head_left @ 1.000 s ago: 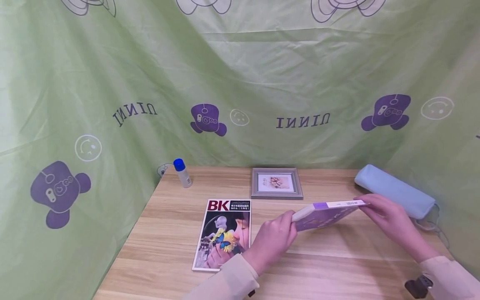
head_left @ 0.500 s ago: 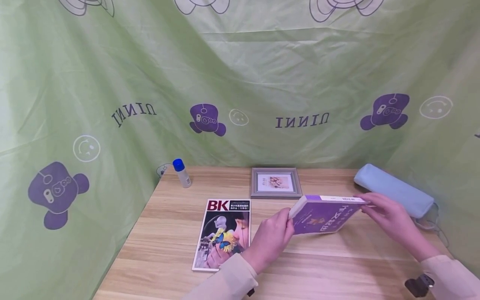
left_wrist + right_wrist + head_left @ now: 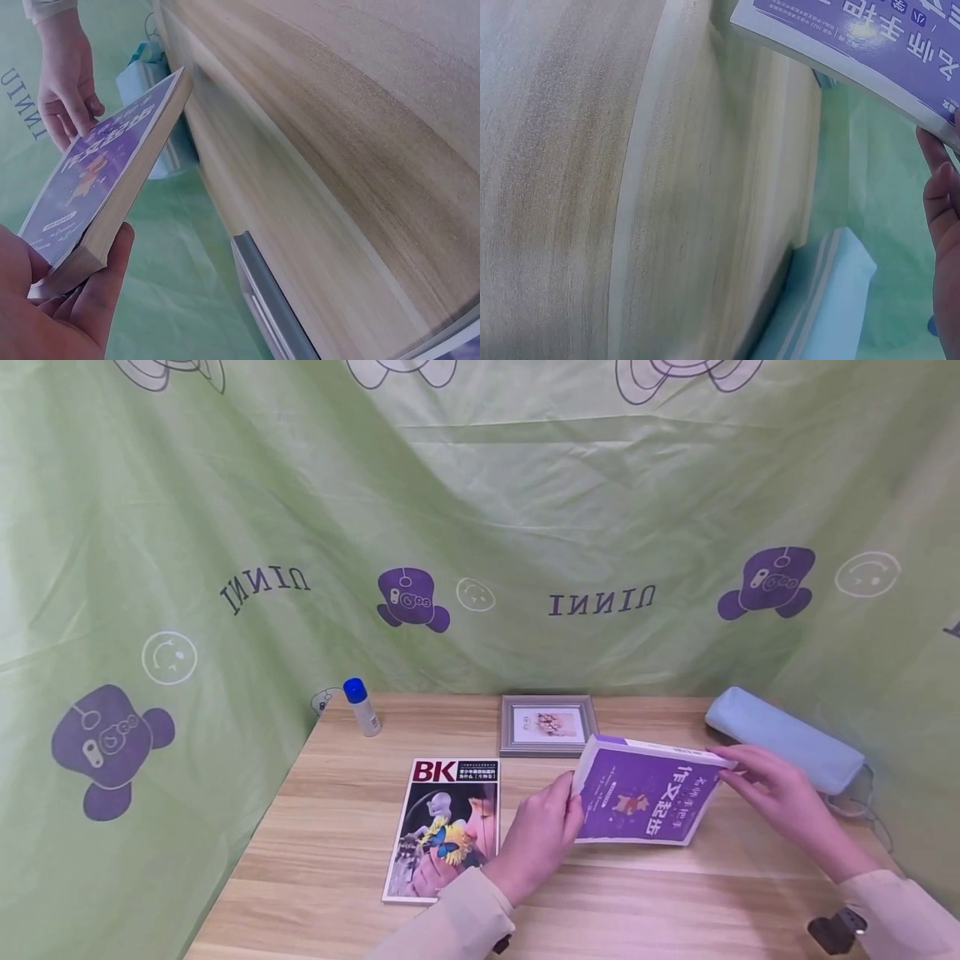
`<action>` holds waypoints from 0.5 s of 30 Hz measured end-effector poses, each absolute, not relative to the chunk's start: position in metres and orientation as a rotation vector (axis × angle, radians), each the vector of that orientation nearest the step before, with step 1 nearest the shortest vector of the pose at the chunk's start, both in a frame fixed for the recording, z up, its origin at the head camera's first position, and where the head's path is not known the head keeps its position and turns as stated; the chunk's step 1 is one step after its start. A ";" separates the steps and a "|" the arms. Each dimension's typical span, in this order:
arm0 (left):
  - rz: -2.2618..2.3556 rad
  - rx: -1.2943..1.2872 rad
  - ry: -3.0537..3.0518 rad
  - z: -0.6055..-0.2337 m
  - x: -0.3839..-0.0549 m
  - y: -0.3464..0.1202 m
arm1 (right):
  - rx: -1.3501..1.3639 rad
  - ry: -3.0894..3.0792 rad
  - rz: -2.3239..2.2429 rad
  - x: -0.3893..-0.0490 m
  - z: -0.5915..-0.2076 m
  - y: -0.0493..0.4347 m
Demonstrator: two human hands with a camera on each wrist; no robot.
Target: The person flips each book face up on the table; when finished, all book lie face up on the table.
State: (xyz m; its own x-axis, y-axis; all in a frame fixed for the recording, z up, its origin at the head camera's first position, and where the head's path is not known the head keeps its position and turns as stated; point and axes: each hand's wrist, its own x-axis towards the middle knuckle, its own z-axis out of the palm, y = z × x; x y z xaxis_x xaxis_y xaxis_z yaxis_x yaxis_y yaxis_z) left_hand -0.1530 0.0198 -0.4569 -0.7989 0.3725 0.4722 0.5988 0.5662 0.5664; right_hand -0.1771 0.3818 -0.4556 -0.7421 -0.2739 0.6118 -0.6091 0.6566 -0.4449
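Note:
Both hands hold a purple book [image 3: 637,793] tilted above the table, its cover with white characters and a small cartoon figure turned toward me. My left hand [image 3: 542,835] grips its left end; in the left wrist view the thumb lies on the cover and the fingers [image 3: 112,281] reach beneath the page block. At the upper right corner my right hand [image 3: 780,802] pinches the book between thumb and fingers. In the right wrist view the fingers [image 3: 939,184] meet the book's corner. Left of the book, a BK magazine [image 3: 442,835] lies flat, partly covered by the left sleeve.
A grey picture frame [image 3: 510,739] lies at the table's back, behind the book. To its left stands a white bottle with a blue cap [image 3: 356,691]. A light blue pencil case [image 3: 787,739] rests at the back right beside the right hand. Green curtain [image 3: 480,510] encloses the table.
The book has been tipped so that its purple cover, at first seen at a steep slant, now faces me. Its left end has moved slightly left with my left hand.

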 end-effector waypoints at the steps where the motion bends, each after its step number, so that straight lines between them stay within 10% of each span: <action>1: -1.072 -0.796 -2.505 -0.457 -0.153 0.020 | 0.685 -2.374 0.890 -0.177 -0.456 0.382; 15: -1.347 -0.680 -2.563 -0.460 -0.155 0.021 | 0.667 -2.394 0.893 -0.178 -0.456 0.380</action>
